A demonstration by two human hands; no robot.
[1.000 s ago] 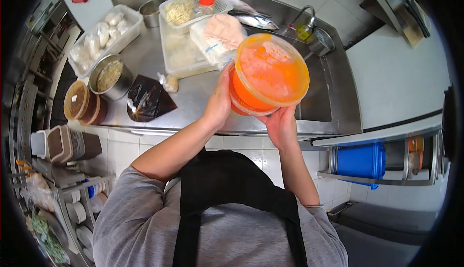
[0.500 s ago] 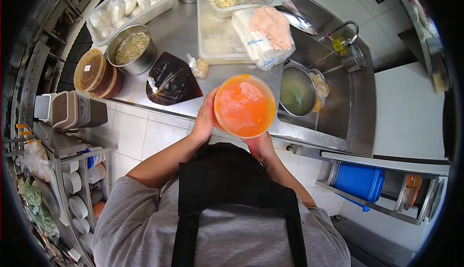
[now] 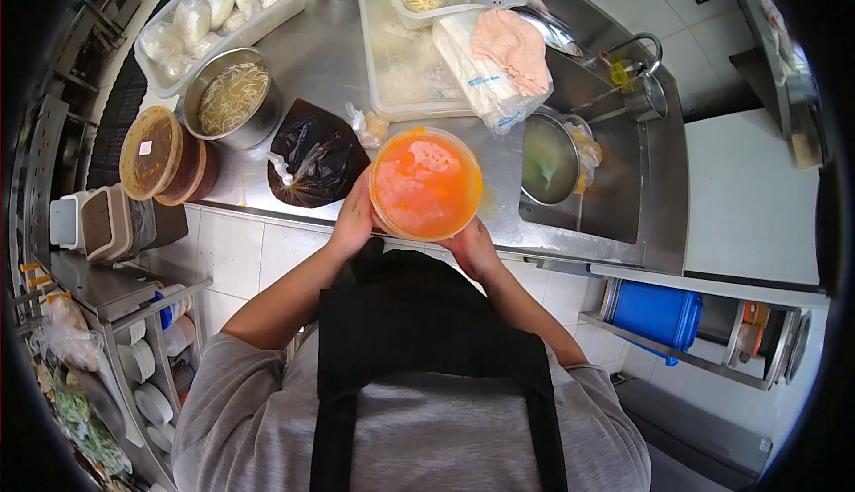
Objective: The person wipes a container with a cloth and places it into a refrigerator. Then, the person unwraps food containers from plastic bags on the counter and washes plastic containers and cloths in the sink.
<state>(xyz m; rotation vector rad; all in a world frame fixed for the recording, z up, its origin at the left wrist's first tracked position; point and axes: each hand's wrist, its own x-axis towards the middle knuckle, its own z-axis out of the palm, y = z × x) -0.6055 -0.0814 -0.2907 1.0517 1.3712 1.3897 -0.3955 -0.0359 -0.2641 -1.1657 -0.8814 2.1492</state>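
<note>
A round lidded plastic tub (image 3: 426, 183) with orange contents is held up at the steel counter's front edge. My left hand (image 3: 355, 216) grips its left side, and my right hand (image 3: 473, 247) supports it from the lower right. The fingers of both hands are partly hidden behind the tub. Just left of it lies a tied black plastic bag (image 3: 316, 155) on the counter. Behind the tub sits a small knotted clear bag (image 3: 367, 125) with yellowish contents.
At the left stand stacked brown tubs (image 3: 151, 154), a steel pot of noodle-like strands (image 3: 233, 100) and a bin of white bags (image 3: 194, 20). A pink cloth (image 3: 509, 48) lies on a white package. To the right, a sink (image 3: 614, 198) holds a pot (image 3: 545, 161) under running water.
Both hands and the tub have shifted left in view, and the tub sits slightly higher in the picture. The camera view has also turned a little. The grip stays the same.
</note>
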